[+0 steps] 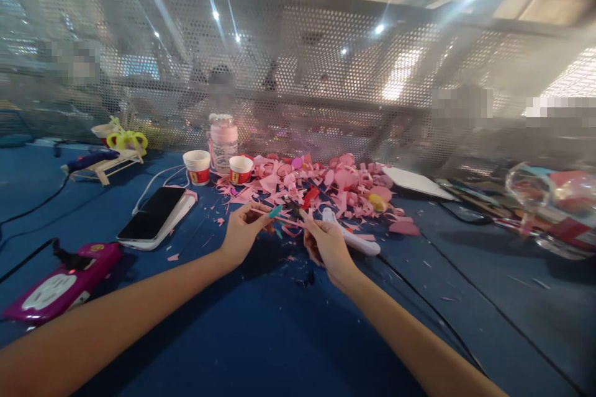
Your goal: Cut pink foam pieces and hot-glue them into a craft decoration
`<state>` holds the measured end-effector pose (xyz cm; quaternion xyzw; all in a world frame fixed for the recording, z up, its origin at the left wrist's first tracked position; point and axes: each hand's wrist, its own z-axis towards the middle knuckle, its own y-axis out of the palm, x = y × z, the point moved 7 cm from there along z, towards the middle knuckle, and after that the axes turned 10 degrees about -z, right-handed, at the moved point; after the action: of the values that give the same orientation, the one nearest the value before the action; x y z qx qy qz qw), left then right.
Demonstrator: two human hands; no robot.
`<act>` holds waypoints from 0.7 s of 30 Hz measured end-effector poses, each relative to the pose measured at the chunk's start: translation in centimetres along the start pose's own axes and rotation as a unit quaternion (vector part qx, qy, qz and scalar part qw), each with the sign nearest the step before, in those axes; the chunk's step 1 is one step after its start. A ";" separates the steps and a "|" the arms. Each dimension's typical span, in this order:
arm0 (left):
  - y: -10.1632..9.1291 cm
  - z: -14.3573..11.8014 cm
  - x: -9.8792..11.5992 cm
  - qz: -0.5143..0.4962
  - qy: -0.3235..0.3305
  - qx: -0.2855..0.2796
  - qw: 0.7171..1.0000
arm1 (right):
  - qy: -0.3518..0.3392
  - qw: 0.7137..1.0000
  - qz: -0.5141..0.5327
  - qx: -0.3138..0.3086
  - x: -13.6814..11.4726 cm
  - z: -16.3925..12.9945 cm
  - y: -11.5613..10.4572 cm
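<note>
Pink strip (285, 221) of what looks like thin foam or paper is the piece being worked, stretched just above the blue table (261, 335) between the person's two hands, right in front of the big heap of pink offcuts (326, 183). Starting from the left side of the table, a magenta device (60, 282) with a cable lies near the edge, then a phone (151, 214) on a white case, and behind them two small paper cups (218, 167) and a clear bottle (223, 139). Next comes the left hand (239, 232), fingers closed in a pinch on the strip's near end, where a small teal bit (275, 211) shows at the fingertips. The right hand (328, 245) has its fingers curled shut around the other end; whether it also holds a tool I cannot tell from here. A white glue-gun-like tool (354, 239) lies just beside that hand. To my eye, the step goes best if both pinches stay close to the working spot, the strip kept taut and level, clear of the loose scraps so none stick to it.
</note>
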<state>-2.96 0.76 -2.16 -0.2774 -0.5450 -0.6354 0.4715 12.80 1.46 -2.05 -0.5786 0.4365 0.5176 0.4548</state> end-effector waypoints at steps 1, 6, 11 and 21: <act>0.0 0.0 -0.3 -0.026 -0.013 0.001 1.000 | 0.018 1.000 0.001 -0.006 0.4 0.0 0.2; 1.4 -0.3 -1.7 -0.085 -0.075 -0.061 0.992 | 0.035 0.999 -0.016 -0.021 1.3 -0.4 1.5; 1.4 -0.5 -1.4 -0.044 -0.047 -0.067 0.996 | 0.047 0.996 -0.052 -0.062 1.9 -1.2 2.8; 1.3 -0.8 0.0 0.021 -0.006 -0.048 0.999 | 0.065 0.995 -0.003 -0.082 2.1 -1.2 3.0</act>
<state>-1.66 0.04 -1.83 -0.3148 -0.5108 -0.6487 0.4681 10.26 -0.42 -4.32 -0.6476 0.4192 0.5118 0.3781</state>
